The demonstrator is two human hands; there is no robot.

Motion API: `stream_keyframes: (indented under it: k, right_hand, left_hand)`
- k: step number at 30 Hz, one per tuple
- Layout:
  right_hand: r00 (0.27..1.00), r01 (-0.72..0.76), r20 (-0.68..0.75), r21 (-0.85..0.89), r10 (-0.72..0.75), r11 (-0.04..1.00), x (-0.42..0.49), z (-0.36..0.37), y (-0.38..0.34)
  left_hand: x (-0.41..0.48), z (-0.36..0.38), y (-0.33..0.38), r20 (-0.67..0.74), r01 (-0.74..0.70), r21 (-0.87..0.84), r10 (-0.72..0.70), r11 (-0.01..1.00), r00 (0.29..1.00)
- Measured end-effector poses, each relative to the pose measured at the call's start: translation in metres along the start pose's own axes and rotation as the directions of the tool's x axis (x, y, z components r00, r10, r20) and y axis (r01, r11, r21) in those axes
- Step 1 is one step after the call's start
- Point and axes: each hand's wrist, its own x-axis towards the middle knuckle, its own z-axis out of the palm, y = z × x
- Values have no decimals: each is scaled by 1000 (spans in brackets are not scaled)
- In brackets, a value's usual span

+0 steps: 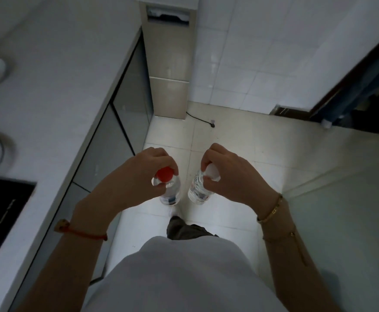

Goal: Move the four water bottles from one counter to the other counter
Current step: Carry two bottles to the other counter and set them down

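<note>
Clear glossy plastic bottles (171, 192), smooth red cap (165, 174), glossy tiled floor (240, 140), matt pale counter (55, 91) at left

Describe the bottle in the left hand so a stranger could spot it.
Start at the grey counter along the left. Just beside its edge, over the floor, the left hand holds a clear water bottle by its top. Its cap is red; the neighbouring bottle has a white one.
</note>
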Motion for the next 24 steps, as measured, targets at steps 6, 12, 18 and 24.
stream_keyframes:
  k: [6,12,18,24]
  right_hand:
    - [995,95,-7,-13,-95,995,99,-27,25]
    - [986,167,-13,-12,-167,986,178,-51,43]
    - [980,197,15,-13,-197,980,245,-60,60]
    - [979,201,35,-9,-201,979,315,-57,73]
  left_hand:
    - [64,-41,-37,-59,94,37,-92,995,994]
    - [113,-74,-70,-101,161,33,-157,986,982]
    - [157,-92,-107,-131,212,24,-208,977,969]
    - [201,-111,-154,-129,207,-9,-206,978,970]
